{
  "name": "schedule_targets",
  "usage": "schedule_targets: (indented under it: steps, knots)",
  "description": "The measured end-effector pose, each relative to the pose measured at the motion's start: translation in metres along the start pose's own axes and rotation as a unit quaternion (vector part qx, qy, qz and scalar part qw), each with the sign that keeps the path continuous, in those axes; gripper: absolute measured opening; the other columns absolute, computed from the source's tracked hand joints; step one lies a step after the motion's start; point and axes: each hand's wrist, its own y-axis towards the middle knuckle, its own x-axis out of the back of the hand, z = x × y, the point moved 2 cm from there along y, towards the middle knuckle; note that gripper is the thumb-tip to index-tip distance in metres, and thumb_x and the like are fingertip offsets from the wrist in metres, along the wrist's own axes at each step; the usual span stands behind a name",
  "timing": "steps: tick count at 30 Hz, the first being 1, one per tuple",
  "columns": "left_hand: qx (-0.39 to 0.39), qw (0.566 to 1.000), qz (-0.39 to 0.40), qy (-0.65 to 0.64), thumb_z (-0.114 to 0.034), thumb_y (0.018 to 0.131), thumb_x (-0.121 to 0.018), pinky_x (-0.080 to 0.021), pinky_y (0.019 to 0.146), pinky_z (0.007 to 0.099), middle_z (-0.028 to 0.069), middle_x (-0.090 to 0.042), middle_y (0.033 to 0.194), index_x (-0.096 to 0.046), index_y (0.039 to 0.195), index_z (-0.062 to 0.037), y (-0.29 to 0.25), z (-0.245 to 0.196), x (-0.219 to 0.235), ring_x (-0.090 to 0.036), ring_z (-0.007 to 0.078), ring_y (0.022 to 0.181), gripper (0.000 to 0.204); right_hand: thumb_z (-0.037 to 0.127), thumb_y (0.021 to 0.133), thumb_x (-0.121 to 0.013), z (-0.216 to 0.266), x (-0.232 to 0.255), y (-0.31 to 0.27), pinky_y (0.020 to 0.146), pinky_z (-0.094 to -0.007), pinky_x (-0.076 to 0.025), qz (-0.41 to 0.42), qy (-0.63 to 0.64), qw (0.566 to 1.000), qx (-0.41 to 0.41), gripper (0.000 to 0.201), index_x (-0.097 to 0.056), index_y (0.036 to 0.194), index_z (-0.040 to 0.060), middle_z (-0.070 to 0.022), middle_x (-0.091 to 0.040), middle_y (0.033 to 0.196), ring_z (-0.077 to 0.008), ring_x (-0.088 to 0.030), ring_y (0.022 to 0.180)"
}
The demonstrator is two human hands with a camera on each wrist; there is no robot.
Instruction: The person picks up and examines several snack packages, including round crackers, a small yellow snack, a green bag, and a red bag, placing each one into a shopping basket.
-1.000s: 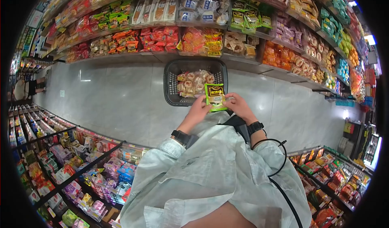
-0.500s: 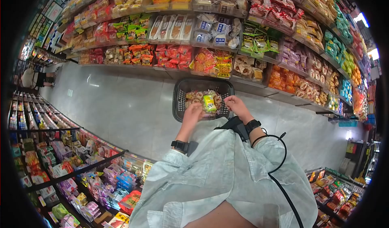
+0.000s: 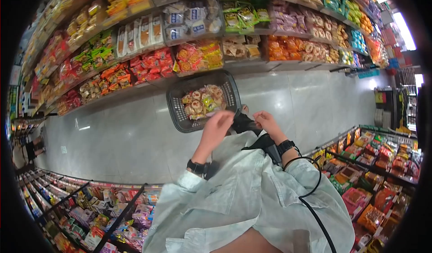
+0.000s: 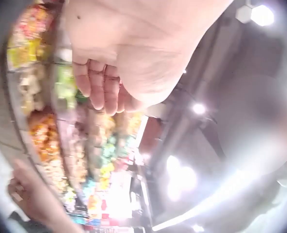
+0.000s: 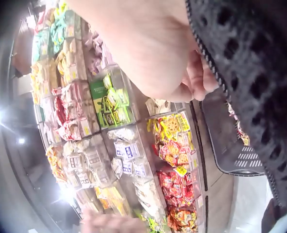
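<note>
A dark plastic shopping basket (image 3: 176, 119) stands on the floor in front of the person. In it lie several clear-wrapped round snacks (image 3: 196, 105), with a green-and-yellow snack packet (image 3: 209, 103) on top of them. The left hand (image 3: 218, 126) hovers by the basket's near right corner and overlaps its rim in the head view; its fingers are relaxed and nothing shows in them. To the right of the basket, the right hand (image 3: 267, 121) is held up before the body, fingers loosely curled and without a thing in them. Both palms appear bare in the wrist views.
Tiered shelves with bins of wrapped snacks, such as red packets (image 3: 150, 65) and green packets (image 3: 245, 16), run behind the basket. Low display racks (image 3: 373, 172) stand at both sides of the person. A black cable (image 3: 317, 176) hangs by the right sleeve.
Both hands held the green-and-yellow packet at first; they let go of it and it came to lie in the basket. The hands have parted, and the head view has turned.
</note>
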Motion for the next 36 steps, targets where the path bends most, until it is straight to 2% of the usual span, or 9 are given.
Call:
schedule_targets:
  steps: [3,8,23,27,29,31,32,33,36]
  knots:
    - [-0.234,0.963,0.048,0.126,-0.008,0.089,-0.063,-0.05,0.074,0.0291,0.0059,-0.066,0.091,-0.065,0.108,-0.0043,0.005,-0.134,-0.027,-0.064,0.0169,0.079,0.019,0.009,0.091,-0.059,-0.02,0.012,-0.017,0.066,-0.0227,-0.049,-0.031,0.034,0.999,-0.014,0.013,-0.063,0.102,0.0049,-0.0023,-0.063,0.083,-0.0092,-0.059,0.071]
    - [-0.535,0.827,0.147,-0.09,-0.007,0.078,-0.066,-0.046,0.059,0.0344,0.0043,-0.063,0.078,-0.067,0.091,-0.0072,-0.037,-0.267,-0.099,-0.057,0.0214,0.067,0.013,0.01,0.091,-0.06,-0.069,0.042,-0.029,0.063,-0.0226,-0.047,-0.071,0.069,0.995,-0.008,0.014,-0.063,0.104,0.0038,-0.0025,-0.063,0.082,-0.0086,-0.057,0.069]
    - [-0.552,0.731,0.297,-0.268,-0.022,0.08,-0.06,-0.037,0.048,0.0298,0.003,-0.053,0.069,-0.06,0.074,-0.0094,-0.058,-0.259,-0.331,-0.048,0.018,0.055,0.014,0.017,0.096,-0.059,-0.141,0.168,-0.093,0.069,-0.0237,-0.048,-0.113,0.176,0.978,-0.01,0.016,-0.062,0.108,0.0061,-0.0018,-0.062,0.086,-0.0086,-0.057,0.075]
    - [-0.559,0.727,0.397,-0.048,-0.01,0.086,-0.056,-0.044,0.055,0.0384,0.0091,-0.052,0.074,-0.063,0.085,-0.0033,-0.056,-0.218,-0.419,-0.052,0.029,0.061,0.01,0.017,0.095,-0.059,-0.156,0.232,-0.095,0.068,-0.0239,-0.047,-0.117,0.214,0.97,0.005,0.017,-0.062,0.108,0.0053,-0.0021,-0.062,0.085,-0.0093,-0.057,0.074]
    - [-0.511,0.774,0.364,0.084,-0.011,0.088,-0.055,-0.046,0.06,0.0371,0.009,-0.054,0.078,-0.062,0.091,-0.0037,-0.026,-0.167,-0.456,-0.054,0.0297,0.063,0.011,0.016,0.093,-0.06,-0.164,0.253,-0.096,0.069,-0.0245,-0.047,-0.11,0.226,0.967,0.028,0.018,-0.063,0.106,0.0042,-0.0025,-0.062,0.086,-0.0096,-0.057,0.074]
    - [-0.052,0.918,0.385,0.083,-0.015,0.098,-0.049,-0.048,0.068,0.0328,0.0037,-0.058,0.079,-0.06,0.099,-0.0066,0.011,-0.106,-0.463,-0.058,0.0186,0.075,0.014,0.015,0.092,-0.061,-0.173,0.27,-0.101,0.07,-0.0251,-0.047,-0.11,0.242,0.963,0.048,0.018,-0.063,0.105,0.0031,-0.0029,-0.063,0.086,-0.0098,-0.057,0.075]
    - [-0.028,0.942,0.334,-0.013,-0.016,0.102,-0.046,-0.047,0.072,0.0302,0.0012,-0.056,0.075,-0.058,0.097,-0.0065,0.038,-0.058,-0.463,-0.055,0.0144,0.074,0.016,0.015,0.091,-0.061,-0.177,0.281,-0.105,0.07,-0.0254,-0.047,-0.11,0.248,0.961,0.057,0.018,-0.064,0.104,0.0026,-0.0031,-0.063,0.086,-0.0099,-0.057,0.075]
    - [0.141,0.947,0.254,-0.134,-0.014,0.102,-0.046,-0.044,0.071,0.0281,0.0002,-0.052,0.071,-0.056,0.091,-0.0062,0.057,-0.02,-0.452,-0.052,0.0137,0.07,0.016,0.014,0.09,-0.062,-0.182,0.294,-0.111,0.07,-0.0257,-0.047,-0.111,0.254,0.959,0.066,0.018,-0.064,0.103,0.0021,-0.0034,-0.064,0.086,-0.01,-0.057,0.075]
    - [0.296,0.881,0.104,-0.354,-0.016,0.1,-0.052,-0.042,0.064,0.0268,-0.0033,-0.045,0.066,-0.054,0.082,-0.0102,0.095,0.084,-0.38,-0.047,0.0121,0.063,0.019,0.013,0.09,-0.061,-0.19,0.332,-0.134,0.069,-0.0247,-0.047,-0.173,0.305,0.934,0.062,0.016,-0.063,0.102,0.0022,-0.002,-0.063,0.082,-0.0098,-0.057,0.074]
